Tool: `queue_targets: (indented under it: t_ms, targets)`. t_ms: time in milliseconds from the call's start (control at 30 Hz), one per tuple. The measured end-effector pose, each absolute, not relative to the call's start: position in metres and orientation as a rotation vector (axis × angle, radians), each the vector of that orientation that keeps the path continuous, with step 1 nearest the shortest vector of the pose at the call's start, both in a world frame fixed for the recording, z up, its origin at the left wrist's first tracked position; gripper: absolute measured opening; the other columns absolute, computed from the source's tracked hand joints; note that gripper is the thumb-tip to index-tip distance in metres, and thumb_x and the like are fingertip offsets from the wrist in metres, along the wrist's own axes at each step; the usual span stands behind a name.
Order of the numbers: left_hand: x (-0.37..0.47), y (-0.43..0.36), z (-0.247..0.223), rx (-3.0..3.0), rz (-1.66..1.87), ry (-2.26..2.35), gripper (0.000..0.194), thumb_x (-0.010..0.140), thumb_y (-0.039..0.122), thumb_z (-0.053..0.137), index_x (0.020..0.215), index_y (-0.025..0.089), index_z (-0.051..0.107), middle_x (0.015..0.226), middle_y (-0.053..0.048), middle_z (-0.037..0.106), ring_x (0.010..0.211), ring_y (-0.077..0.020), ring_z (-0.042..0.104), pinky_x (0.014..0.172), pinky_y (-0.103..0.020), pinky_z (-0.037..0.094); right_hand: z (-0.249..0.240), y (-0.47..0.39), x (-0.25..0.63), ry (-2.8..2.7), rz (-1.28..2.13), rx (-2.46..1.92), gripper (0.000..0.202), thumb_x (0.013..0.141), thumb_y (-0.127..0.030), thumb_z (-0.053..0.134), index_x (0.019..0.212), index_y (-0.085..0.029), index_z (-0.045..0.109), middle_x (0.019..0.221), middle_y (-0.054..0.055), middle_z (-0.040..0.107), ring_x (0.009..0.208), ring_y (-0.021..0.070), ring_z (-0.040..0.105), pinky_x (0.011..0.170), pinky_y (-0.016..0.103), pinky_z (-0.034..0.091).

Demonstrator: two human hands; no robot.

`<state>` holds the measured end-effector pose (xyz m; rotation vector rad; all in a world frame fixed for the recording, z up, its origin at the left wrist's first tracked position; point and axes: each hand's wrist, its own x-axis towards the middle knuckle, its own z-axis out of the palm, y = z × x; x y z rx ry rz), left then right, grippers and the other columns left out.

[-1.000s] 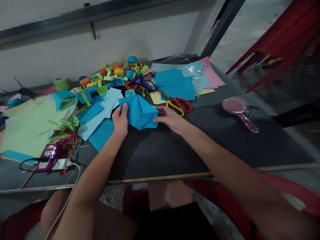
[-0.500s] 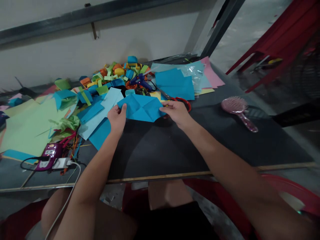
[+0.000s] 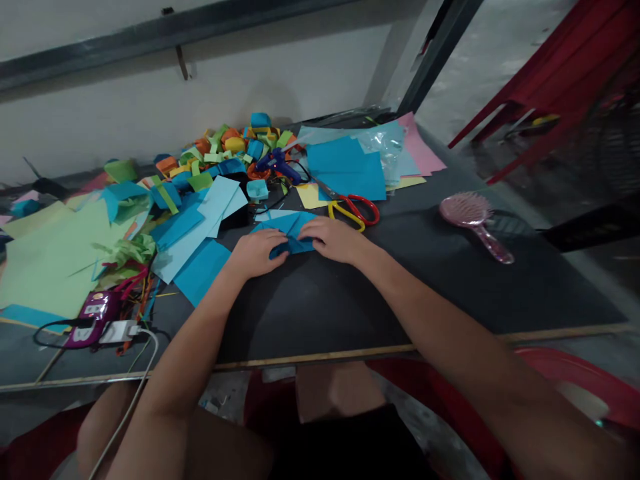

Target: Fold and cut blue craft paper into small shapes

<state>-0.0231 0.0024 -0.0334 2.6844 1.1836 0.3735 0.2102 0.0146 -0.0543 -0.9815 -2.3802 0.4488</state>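
A creased sheet of blue paper [image 3: 301, 244] lies on the dark table between my hands, partly covered by them. My left hand [image 3: 261, 253] grips its left side, fingers bent over the paper and thumb at the near edge. On the right part, my right hand [image 3: 330, 239] curls its fingers onto the sheet, thumb close beneath them. Just behind the right hand lie scissors [image 3: 356, 211] with one red and one yellow handle. Light blue and blue paper sheets [image 3: 203, 267] rest left of my left hand.
Folded paper pieces [image 3: 225, 143] pile up along the wall, with a blue glue gun [image 3: 283, 165] beside them. A pink hairbrush [image 3: 473, 217] lies at right. A purple power strip [image 3: 97, 317] with a white charger and cable sits at left, near green paper [image 3: 55, 257].
Both hands have come closer together and down toward the table with the blue paper, which was stretched flat between them. The scissors' handles are now uncovered.
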Motion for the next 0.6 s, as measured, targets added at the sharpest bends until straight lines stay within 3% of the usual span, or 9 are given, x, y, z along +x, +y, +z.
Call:
queue_targets:
  t_ms: [100, 267, 400, 600]
  targets:
    - [-0.026, 0.003, -0.035, 2.697, 0.354, 1.185, 0.04, 0.077, 0.052, 0.066, 0.107, 0.025, 0.071, 0.12, -0.008, 0.069, 0.116, -0.0297, 0.062, 0.091, -0.041, 0.054, -0.056, 0.015, 0.214, -2.393, 0.572, -0.897, 0.033, 0.079, -0.014, 0.052, 0.101, -0.027, 0.073, 0.105, 0.006, 0.069, 0.1, 0.026, 0.061, 0.093, 0.047, 0.048]
    - [-0.026, 0.003, -0.042, 2.838, 0.386, 1.13, 0.036, 0.088, 0.044, 0.056, 0.109, 0.019, 0.07, 0.117, -0.013, 0.07, 0.113, -0.0291, 0.064, 0.087, -0.04, 0.055, -0.055, 0.012, 0.217, -2.414, 0.598, -0.856, 0.033, 0.076, -0.042, 0.072, 0.107, -0.028, 0.072, 0.112, 0.007, 0.065, 0.104, 0.0276, 0.059, 0.094, 0.047, 0.046]
    - [-0.024, -0.002, -0.048, 2.918, 0.408, 1.044, 0.032, 0.091, 0.036, 0.051, 0.107, 0.015, 0.07, 0.114, -0.016, 0.07, 0.11, -0.0282, 0.066, 0.09, -0.039, 0.055, -0.054, 0.009, 0.213, -2.44, 0.479, -0.889, 0.02, 0.087, -0.036, 0.061, 0.1, -0.029, 0.075, 0.109, 0.006, 0.068, 0.103, 0.0263, 0.06, 0.09, 0.045, 0.048]
    - [-0.034, -0.007, -0.047, 2.798, 0.527, 1.063, 0.028, 0.093, 0.031, 0.048, 0.102, 0.019, 0.072, 0.109, -0.011, 0.073, 0.107, -0.0254, 0.068, 0.09, -0.039, 0.056, -0.052, 0.002, 0.207, -2.41, 0.433, -0.915, 0.025, 0.092, -0.028, 0.048, 0.089, -0.025, 0.073, 0.099, 0.006, 0.072, 0.094, 0.0237, 0.063, 0.085, 0.04, 0.048]
